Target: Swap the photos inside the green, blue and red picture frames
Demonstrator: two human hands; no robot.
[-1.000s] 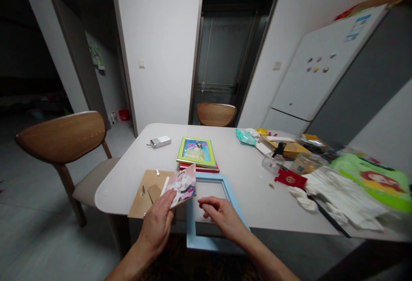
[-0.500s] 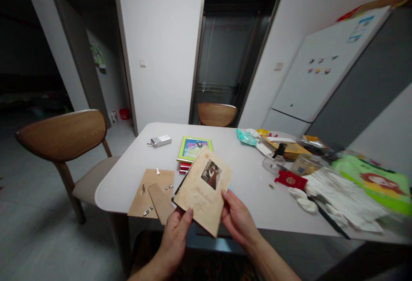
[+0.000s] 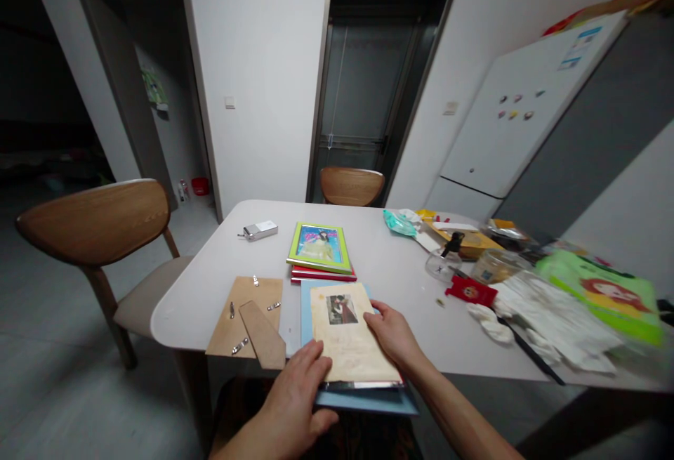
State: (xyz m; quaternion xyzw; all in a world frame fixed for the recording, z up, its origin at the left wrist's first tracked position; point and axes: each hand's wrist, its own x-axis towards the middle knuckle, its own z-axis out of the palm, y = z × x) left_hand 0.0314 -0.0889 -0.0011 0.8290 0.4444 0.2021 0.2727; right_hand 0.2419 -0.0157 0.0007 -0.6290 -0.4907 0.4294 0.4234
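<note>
A beige printed sheet with a small photo [image 3: 350, 339] lies flat on a light blue picture frame [image 3: 306, 305] at the near edge of the white table [image 3: 390, 270]. My left hand [image 3: 298, 393] presses on the sheet's lower left corner, fingers flat. Along the sheet's right edge my right hand [image 3: 394, 333] rests, its fingers curled over it. A brown frame backing board with metal clips [image 3: 245, 319] lies just left of the frame.
Behind the blue frame a green frame with a picture [image 3: 319, 246] is stacked on red ones. A small silver device [image 3: 258, 230] lies farther back. Clutter, a spray bottle [image 3: 445, 260] and a green bag [image 3: 605, 291] fill the right side. A wooden chair [image 3: 100, 225] stands left.
The sheet was held up in both hands half a second ago. Now it lies flat on the blue frame with both hands pressing it. A second ago my left hand alone held the picture.
</note>
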